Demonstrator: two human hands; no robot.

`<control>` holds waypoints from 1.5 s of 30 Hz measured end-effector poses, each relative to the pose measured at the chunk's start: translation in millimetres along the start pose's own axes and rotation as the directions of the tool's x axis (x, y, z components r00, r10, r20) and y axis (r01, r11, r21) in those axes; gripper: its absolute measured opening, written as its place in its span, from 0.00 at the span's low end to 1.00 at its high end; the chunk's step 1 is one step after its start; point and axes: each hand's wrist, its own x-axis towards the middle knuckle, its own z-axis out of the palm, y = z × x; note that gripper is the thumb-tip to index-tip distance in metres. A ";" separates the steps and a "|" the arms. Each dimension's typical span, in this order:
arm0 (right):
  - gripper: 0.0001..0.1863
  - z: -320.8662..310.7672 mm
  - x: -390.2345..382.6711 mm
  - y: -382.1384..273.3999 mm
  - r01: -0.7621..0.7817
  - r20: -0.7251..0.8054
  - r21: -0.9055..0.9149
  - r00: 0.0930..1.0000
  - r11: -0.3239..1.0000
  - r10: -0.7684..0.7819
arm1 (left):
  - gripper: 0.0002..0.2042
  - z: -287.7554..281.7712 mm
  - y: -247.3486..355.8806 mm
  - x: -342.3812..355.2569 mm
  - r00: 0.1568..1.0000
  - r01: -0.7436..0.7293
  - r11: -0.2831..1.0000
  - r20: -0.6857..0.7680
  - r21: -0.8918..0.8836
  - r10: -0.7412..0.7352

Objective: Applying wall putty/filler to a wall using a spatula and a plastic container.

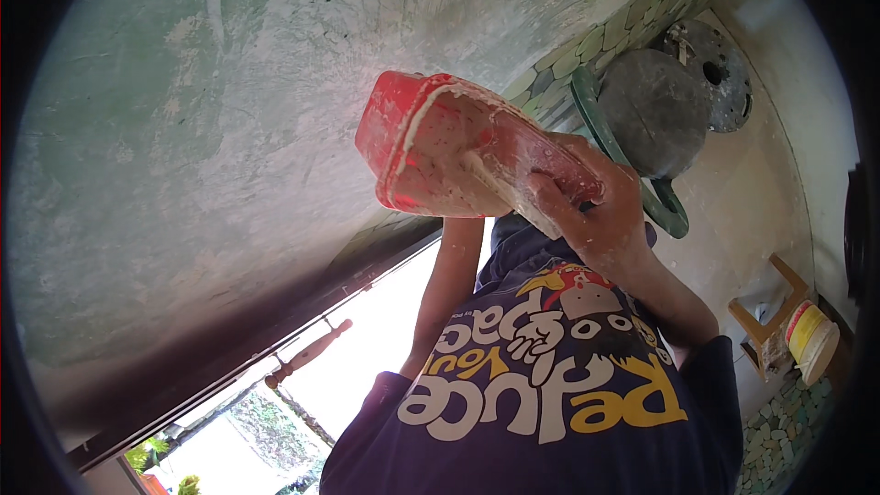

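Observation:
A red plastic tub is tilted in front of me, its rim and inside smeared with pale wet paste. My left forearm rises behind it; the fingers are out of sight, but that hand bears the tub from behind. My right hand is closed around the reddish handle of a putty scraper, thumb on the near side. The scraper lies across the tub's opening, and paste coats it. Pale splashes mark the right hand.
A patchy green-grey plastered wall fills the upper left. To the right are a dark round bucket with a green rim and a perforated dark disc. A wooden stool and a yellow-red tub stand lower right. A bright doorway opens lower left.

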 end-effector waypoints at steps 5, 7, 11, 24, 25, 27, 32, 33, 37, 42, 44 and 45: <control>0.17 -8.0 -3.0 4.4 0.119 0.038 0.015 0.992 0.993 -0.120 | 0.40 2.3 -3.5 0.9 1.000 -0.021 1.000 0.003 0.020 0.021; 0.17 -8.8 -0.3 8.7 0.261 0.058 -0.113 0.965 0.959 -0.256 | 0.40 4.1 -5.9 1.7 0.999 -0.042 0.999 0.001 0.029 0.042; 0.17 -6.6 2.5 14.8 0.261 -0.064 -0.118 0.961 0.958 -0.270 | 0.41 15.5 -12.1 6.4 0.987 -0.158 0.984 -0.021 0.087 0.161; 0.16 -33.2 10.8 21.5 0.363 -0.005 -0.232 0.927 0.902 -0.375 | 0.43 7.7 16.1 -36.0 0.951 0.224 0.912 -0.129 -0.344 -0.283; 0.16 -34.4 10.5 22.1 0.374 0.030 -0.258 0.925 0.891 -0.379 | 0.43 5.4 14.1 -37.6 0.955 0.216 0.911 -0.120 -0.350 -0.273; 0.16 -36.8 7.1 22.3 0.363 0.029 -0.305 0.928 0.881 -0.372 | 0.42 4.5 10.7 -39.2 0.948 0.160 0.916 -0.202 -0.367 -0.246; 0.16 -41.1 0.6 28.0 0.500 0.152 -0.456 0.859 0.736 -0.489 | 0.40 14.2 14.1 -33.2 0.959 0.049 0.964 -0.256 -0.262 -0.119; 0.16 -40.7 1.6 31.5 0.595 0.211 -0.510 0.787 0.621 -0.580 | 0.40 16.3 15.0 -32.3 0.967 0.029 0.980 -0.242 -0.198 -0.077; 0.18 -30.4 5.6 48.1 0.666 0.238 -0.559 0.700 0.494 -0.673 | 0.40 21.5 11.8 -31.0 0.951 0.041 0.989 -0.298 -0.143 -0.082; 0.22 -15.6 -1.1 57.1 0.492 0.092 -0.628 0.816 0.603 -0.571 | 0.40 24.9 2.3 -30.6 0.923 0.007 1.000 -0.384 -0.029 -0.018; 0.22 -12.2 -3.2 58.2 0.492 0.074 -0.649 0.800 0.580 -0.596 | 0.37 27.3 1.5 -30.4 0.933 -0.026 0.999 -0.360 -0.026 0.015; 0.21 -11.4 -3.7 58.9 0.466 0.049 -0.666 0.807 0.583 -0.589 | 0.35 28.7 1.2 -30.5 0.943 -0.061 0.998 -0.330 -0.027 0.049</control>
